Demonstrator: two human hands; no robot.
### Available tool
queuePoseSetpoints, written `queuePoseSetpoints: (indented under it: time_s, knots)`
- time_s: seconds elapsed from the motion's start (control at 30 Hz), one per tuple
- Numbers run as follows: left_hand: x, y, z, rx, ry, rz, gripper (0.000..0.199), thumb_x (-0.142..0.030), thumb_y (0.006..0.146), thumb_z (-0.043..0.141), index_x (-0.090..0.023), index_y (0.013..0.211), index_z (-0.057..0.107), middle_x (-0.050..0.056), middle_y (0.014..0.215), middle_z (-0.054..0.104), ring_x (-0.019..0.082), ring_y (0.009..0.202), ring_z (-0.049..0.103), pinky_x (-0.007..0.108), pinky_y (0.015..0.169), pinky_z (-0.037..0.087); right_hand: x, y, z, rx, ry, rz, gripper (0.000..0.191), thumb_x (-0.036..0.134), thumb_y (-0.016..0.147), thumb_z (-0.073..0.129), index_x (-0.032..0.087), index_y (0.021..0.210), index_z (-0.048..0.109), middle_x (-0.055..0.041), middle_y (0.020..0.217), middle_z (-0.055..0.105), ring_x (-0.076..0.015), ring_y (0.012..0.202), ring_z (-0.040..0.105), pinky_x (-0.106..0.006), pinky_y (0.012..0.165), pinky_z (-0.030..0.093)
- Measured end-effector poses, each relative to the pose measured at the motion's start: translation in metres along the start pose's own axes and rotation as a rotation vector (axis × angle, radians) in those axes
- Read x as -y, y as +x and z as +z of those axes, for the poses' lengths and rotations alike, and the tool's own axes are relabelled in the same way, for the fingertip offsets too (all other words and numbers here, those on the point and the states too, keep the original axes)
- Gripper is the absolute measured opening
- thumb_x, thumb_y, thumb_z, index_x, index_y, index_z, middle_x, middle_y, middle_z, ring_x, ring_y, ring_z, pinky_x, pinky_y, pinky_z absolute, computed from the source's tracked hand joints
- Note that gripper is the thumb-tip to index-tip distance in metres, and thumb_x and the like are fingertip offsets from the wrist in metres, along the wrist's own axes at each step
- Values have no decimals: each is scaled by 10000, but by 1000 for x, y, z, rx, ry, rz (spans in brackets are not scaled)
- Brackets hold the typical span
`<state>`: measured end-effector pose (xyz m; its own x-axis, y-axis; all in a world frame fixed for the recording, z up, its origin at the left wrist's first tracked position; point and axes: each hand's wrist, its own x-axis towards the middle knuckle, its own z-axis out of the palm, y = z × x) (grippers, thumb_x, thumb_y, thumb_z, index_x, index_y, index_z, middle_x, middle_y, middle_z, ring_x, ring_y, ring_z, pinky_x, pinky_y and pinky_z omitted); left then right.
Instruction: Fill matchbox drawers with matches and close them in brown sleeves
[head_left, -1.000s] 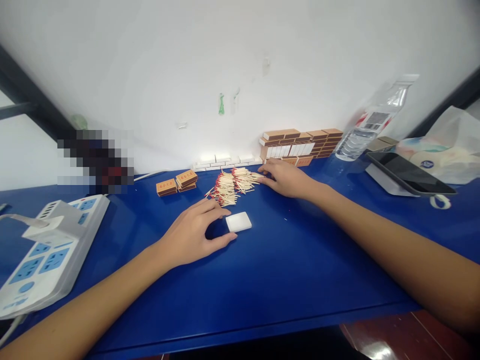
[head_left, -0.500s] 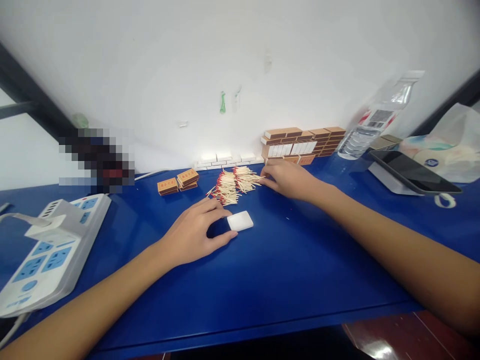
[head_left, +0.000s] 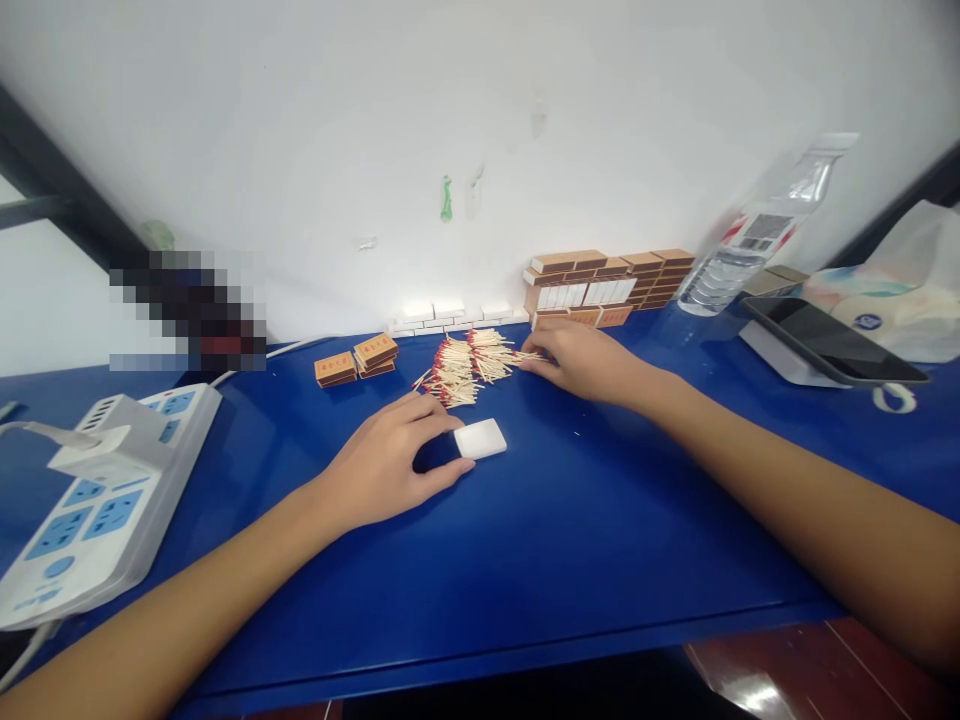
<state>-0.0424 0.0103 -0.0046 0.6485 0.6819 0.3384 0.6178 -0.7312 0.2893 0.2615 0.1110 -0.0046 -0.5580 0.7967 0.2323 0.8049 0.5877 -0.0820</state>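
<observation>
On the blue table (head_left: 480, 560), a small white tray (head_left: 481, 438) lies between the thumb and fingers of my left hand (head_left: 397, 455), which grips it at its left end. Behind it is a heap of loose matches (head_left: 457, 370) with red heads. My right hand (head_left: 574, 360) is at the heap's right side, its thumb and fingertips pinched on a few matches (head_left: 529, 356). White trays (head_left: 454, 318) stand in low rows against the wall. To the left of the heap, several matchboxes (head_left: 375, 352) are piled in two small stacks.
Stacked matchboxes (head_left: 656, 280) stand by the wall behind my right hand. Further right are a water bottle (head_left: 720, 280), a phone (head_left: 836, 342) on a white box and a plastic bag (head_left: 919, 290). A power strip (head_left: 112, 510) with a plugged-in adapter lies at the left.
The matches at my right fingertips now show more clearly between thumb and fingers. My left hand and the white tray have stayed in place.
</observation>
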Motion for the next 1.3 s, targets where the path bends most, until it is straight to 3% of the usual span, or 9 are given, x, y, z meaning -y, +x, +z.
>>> queuePoseSetpoints:
  time_s: [0.3, 0.6, 0.8, 0.93, 1.07, 1.3]
  knots:
    - [-1, 0, 0, -3, -3, 16, 314, -405, 988, 695, -184, 1208, 734, 88, 1095, 713, 252, 1021, 681, 444, 911, 593, 12, -12, -15, 106, 51, 23, 216, 354, 1022, 581, 188, 911, 662, -86, 916, 725, -212, 790, 624, -326, 686, 403]
    - [0, 1, -1, -6, 4, 24, 302, -396, 991, 688, -171, 1187, 734, 101, 1087, 721, 260, 1010, 689, 446, 904, 594, 46, -21, -15, 118, 148, -114, 219, 349, 1040, 576, 185, 908, 637, -83, 942, 699, -205, 819, 597, -319, 715, 390]
    - [-1, 0, -3, -5, -5, 26, 291, -386, 988, 693, -182, 1191, 730, 92, 1080, 721, 256, 1008, 687, 442, 896, 593, 34, -20, -32, 76, 214, -57, 267, 439, 1010, 607, 195, 979, 710, -74, 937, 730, -210, 816, 635, -327, 705, 410]
    - [-3, 0, -4, -5, -22, 37, 273, -377, 982, 696, -187, 1175, 729, 90, 1063, 723, 251, 994, 687, 433, 881, 600, 25, -23, -44, 212, 250, -9, 387, 586, 925, 681, 203, 968, 715, -81, 946, 743, -213, 775, 650, -324, 653, 426]
    - [-4, 0, -5, 10, -36, 43, 278, -370, 965, 708, -196, 1179, 732, 89, 1052, 719, 249, 977, 689, 421, 857, 605, 28, -28, -40, 273, 235, -26, 512, 676, 818, 761, 216, 1029, 681, -98, 1018, 732, -250, 847, 655, -339, 680, 443]
    - [-3, 0, -4, 23, -25, 43, 282, -364, 965, 709, -200, 1193, 729, 85, 1052, 721, 246, 972, 686, 411, 857, 601, 40, -28, -27, 268, 260, 4, 269, 484, 978, 625, 218, 933, 621, -70, 938, 700, -211, 782, 591, -330, 672, 398]
